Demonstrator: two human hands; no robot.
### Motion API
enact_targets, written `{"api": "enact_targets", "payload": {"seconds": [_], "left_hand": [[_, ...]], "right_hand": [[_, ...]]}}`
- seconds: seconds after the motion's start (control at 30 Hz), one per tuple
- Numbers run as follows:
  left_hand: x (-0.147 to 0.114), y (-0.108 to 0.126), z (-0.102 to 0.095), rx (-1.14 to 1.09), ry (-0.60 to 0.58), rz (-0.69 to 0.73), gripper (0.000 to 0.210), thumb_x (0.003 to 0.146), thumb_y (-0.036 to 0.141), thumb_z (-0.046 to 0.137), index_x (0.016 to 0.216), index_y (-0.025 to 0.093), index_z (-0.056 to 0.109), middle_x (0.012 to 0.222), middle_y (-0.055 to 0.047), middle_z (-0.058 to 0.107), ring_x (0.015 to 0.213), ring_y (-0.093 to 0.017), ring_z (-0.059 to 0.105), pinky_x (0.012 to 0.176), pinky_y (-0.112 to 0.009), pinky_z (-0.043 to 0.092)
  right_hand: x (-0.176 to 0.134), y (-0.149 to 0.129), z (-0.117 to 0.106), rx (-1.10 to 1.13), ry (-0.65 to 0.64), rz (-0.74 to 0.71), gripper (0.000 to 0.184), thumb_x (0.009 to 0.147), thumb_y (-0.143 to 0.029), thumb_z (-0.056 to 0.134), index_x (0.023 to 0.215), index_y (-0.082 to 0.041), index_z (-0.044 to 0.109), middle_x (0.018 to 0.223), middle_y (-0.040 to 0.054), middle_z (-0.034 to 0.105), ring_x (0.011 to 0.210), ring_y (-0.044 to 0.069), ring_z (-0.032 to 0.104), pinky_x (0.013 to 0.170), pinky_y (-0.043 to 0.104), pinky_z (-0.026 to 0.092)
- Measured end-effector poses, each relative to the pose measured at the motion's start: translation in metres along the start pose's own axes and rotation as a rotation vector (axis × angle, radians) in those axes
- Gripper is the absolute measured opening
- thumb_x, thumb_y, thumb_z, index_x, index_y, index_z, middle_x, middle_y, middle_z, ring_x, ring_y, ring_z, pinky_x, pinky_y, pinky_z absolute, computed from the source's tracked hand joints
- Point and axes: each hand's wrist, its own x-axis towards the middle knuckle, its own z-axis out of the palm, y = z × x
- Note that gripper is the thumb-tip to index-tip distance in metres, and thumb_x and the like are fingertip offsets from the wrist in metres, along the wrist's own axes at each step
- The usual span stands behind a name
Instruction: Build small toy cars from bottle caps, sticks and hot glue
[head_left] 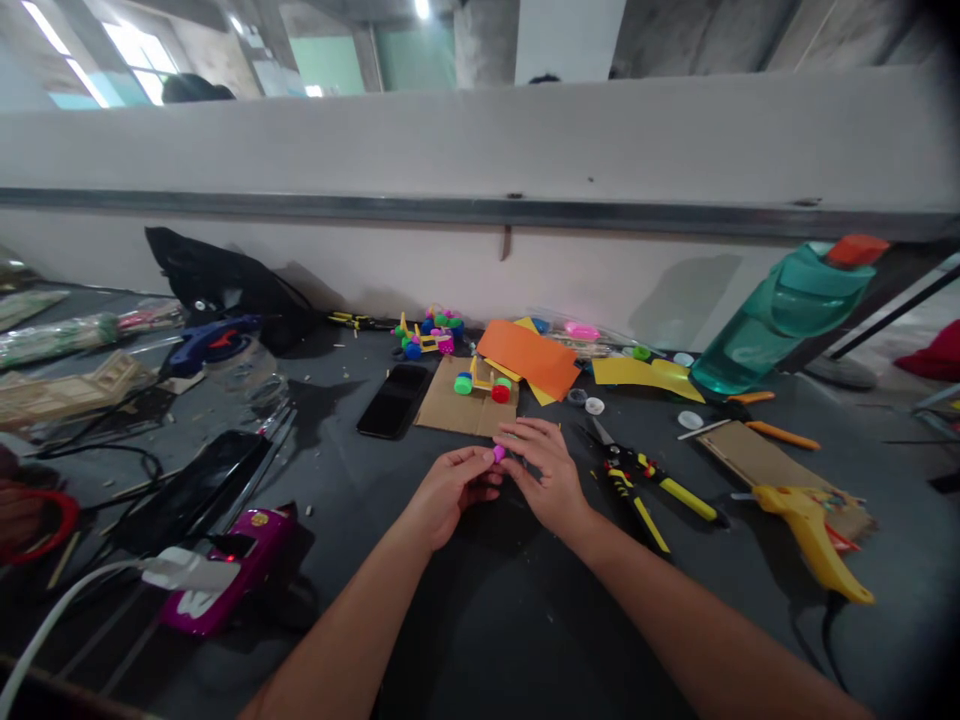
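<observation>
You hold the small pink piece up between your two hands, just on your side of the cardboard and above the dark table. The thumb and fingers of your left hand are closed on it from the left. The fingertips of your right hand come in from the other side and seem to touch it; whether they pinch it or merely steady it, I cannot tell, as the piece is small and partly covered.

For fingertip work like this, let the left hand do the holding and the right do the shaping or turning. Press lightly and evenly: a piece this small, if it is as soft as it looks, would dent under a hard squeeze, and a slick one could slip out. Turn it a little at a time so that every side gets the same pressure, and open your fingers now and then to check its form. Resting both wrists on the table would cut any tremble.

Mind your elbow room. The cutters lie near your right hand with their blades apart, and the glue gun lies further right, its nozzle possibly hot. The little model on the cardboard is just beyond your fingers, so avoid reaching forward carelessly.
</observation>
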Motion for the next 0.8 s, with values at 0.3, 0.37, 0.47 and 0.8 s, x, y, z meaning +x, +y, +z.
{"api": "enact_targets", "payload": {"seconds": [0.3, 0.37, 0.47, 0.8], "left_hand": [[-0.0003, -0.0006, 0.003, 0.061, -0.021, 0.003, 0.025, 0.07, 0.035, 0.071, 0.079, 0.012, 0.067, 0.071, -0.003, 0.061, 0.066, -0.01, 0.055, 0.061, -0.022, 0.048], [0.0003, -0.0016, 0.0032, 0.06, -0.008, 0.011, 0.026, 0.069, 0.036, 0.071, 0.081, 0.013, 0.068, 0.072, -0.003, 0.061, 0.066, -0.01, 0.055, 0.061, -0.022, 0.048], [0.0009, -0.0017, 0.0038, 0.04, 0.021, 0.017, 0.025, 0.067, 0.035, 0.073, 0.077, 0.013, 0.067, 0.07, -0.002, 0.06, 0.064, -0.009, 0.055, 0.06, -0.022, 0.047], [0.0007, -0.0022, 0.0027, 0.01, 0.042, 0.036, 0.026, 0.067, 0.035, 0.073, 0.079, 0.013, 0.068, 0.071, -0.004, 0.062, 0.066, -0.011, 0.056, 0.059, -0.023, 0.048]], "right_hand": [[0.0008, -0.0018, -0.0012, -0.018, 0.05, 0.021, 0.015, 0.076, -0.03, 0.065, 0.09, -0.024, 0.065, 0.107, 0.0052, 0.065, 0.11, 0.024, 0.05, 0.094, 0.046, 0.041], [0.0007, -0.0012, -0.0013, -0.027, 0.036, -0.006, 0.016, 0.079, -0.026, 0.062, 0.094, -0.025, 0.065, 0.109, 0.0046, 0.064, 0.111, 0.023, 0.05, 0.094, 0.045, 0.041], [0.0003, -0.0013, -0.0011, -0.037, 0.01, -0.025, 0.022, 0.08, -0.024, 0.059, 0.101, -0.027, 0.064, 0.112, 0.0037, 0.063, 0.111, 0.022, 0.05, 0.095, 0.045, 0.041], [0.0014, -0.0014, -0.0002, -0.052, 0.045, 0.017, 0.011, 0.077, -0.029, 0.063, 0.087, -0.025, 0.065, 0.107, 0.0048, 0.065, 0.109, 0.023, 0.051, 0.094, 0.045, 0.041]]}}
